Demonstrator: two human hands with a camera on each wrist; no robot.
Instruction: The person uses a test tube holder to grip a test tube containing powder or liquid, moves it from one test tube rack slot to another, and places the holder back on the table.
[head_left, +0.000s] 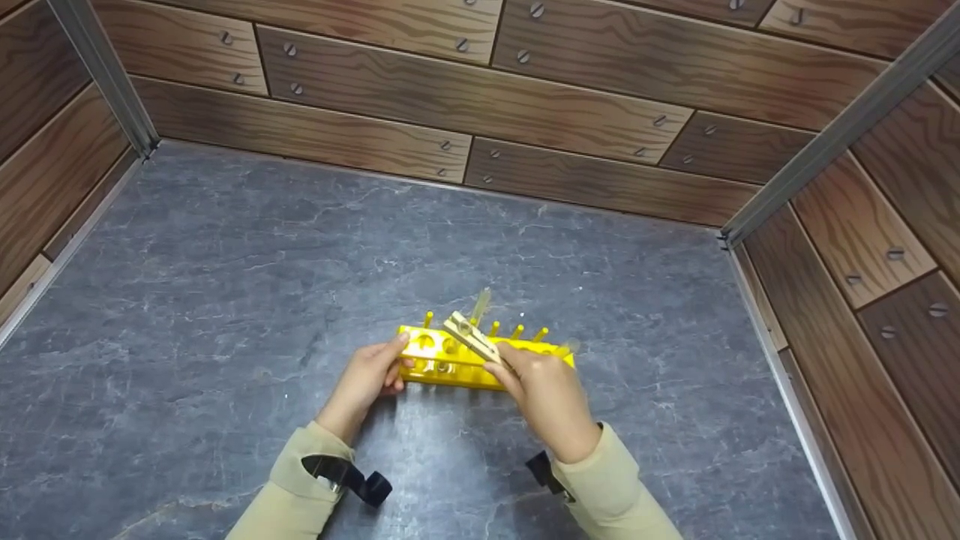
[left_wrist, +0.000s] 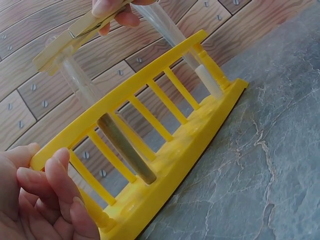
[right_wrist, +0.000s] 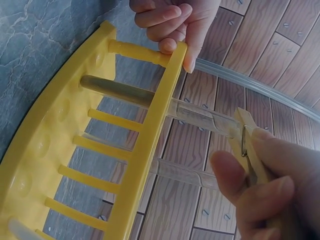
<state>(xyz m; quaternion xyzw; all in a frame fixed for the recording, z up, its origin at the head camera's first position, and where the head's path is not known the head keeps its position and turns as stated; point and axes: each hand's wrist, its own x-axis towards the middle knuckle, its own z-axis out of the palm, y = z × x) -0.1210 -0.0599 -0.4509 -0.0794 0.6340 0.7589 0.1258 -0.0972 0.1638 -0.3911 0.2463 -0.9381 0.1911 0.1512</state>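
While the left hand pinches a yellow rack, lower middle of frame, the right hand grips a clothespin — clamping a tube, brownish stuff inside.

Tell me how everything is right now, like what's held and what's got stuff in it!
Left hand: pinching the rack's end
Right hand: gripping the clothespin
Clothespin: at one tube's top; can't tell how tightly clamped
Yellow rack: standing, held, with tubes in it
Brownish tube: in the rack, dark below, clear above
End tube: in the rack, whitish stuff below
Clear tube: in the rack, no coloured stuff seen
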